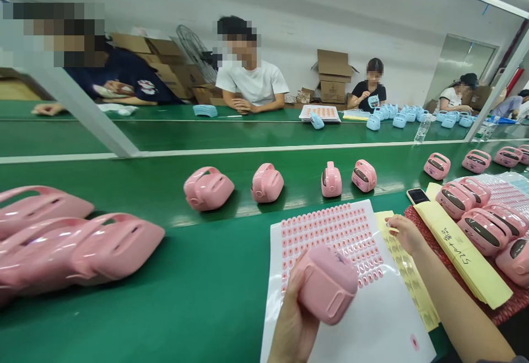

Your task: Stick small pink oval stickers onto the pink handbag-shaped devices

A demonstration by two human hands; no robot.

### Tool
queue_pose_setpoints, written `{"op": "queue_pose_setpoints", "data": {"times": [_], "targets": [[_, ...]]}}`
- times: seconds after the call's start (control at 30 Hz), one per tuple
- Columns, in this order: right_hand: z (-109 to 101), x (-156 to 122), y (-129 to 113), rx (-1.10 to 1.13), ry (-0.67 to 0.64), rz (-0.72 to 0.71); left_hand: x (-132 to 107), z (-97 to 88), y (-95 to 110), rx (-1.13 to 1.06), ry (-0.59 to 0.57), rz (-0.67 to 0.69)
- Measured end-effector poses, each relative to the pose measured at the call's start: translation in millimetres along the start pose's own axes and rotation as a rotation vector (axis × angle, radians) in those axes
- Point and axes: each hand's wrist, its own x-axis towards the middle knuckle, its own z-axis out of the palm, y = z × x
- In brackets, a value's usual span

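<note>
Holding a pink unit (328, 286) over the white sticker sheet (372, 324), my left grip (295, 316) is closed around its left side and underside, the unit tilted with a blank face towards me. It blocks my view of part of the rows of oval stickers (330, 222); one loose oval sticker (414, 342) lies apart near the sheet's lower right corner. My right grip (407, 233) is over the upper end of the yellow sticker strip (409, 275), its fingertips drawn close together. They are small from here, so I can't tell whether they pinch anything.

Space is tight on the right: a folded yellow stack (463, 253) with handwriting lies just beside my right forearm on a red mat (438, 255), a phone (417, 196) near its top end, and a cluster of pink units (483, 231) crowds the far side. On the left, more pink units (115, 247) bunch together on the green table (198, 286), well apart from the sheet. Others (209, 189) stand spaced out in a line beyond it.

Past the white strip (248, 149) are blue units (373, 122), a clear bottle (422, 130) and seated co-workers (252, 85). A pale strut (95, 109) slants across my upper left view, partly hiding one of them.
</note>
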Motion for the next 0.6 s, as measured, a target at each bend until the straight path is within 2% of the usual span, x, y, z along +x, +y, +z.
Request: {"op": "queue_pose_setpoints", "data": {"times": [0.13,0.23,0.37,0.6], "targets": [[37.4,-42.1,-28.2,0.022,-0.248,-0.04,1.2,16.3,3.4,0.144,0.026,0.056],[63.3,-66.0,-44.4,-0.131,-0.397,-0.163,2.6,20.7,2.8,0.215,0.02,0.04],[76.5,-72.3,-55.4,-0.333,-0.448,-0.196,1.5,21.8,3.9,0.285,-0.013,0.031],[76.7,-68.8,-55.3,-0.419,-0.439,-0.203,0.8,21.7,4.0,0.291,-0.013,0.021]]}}
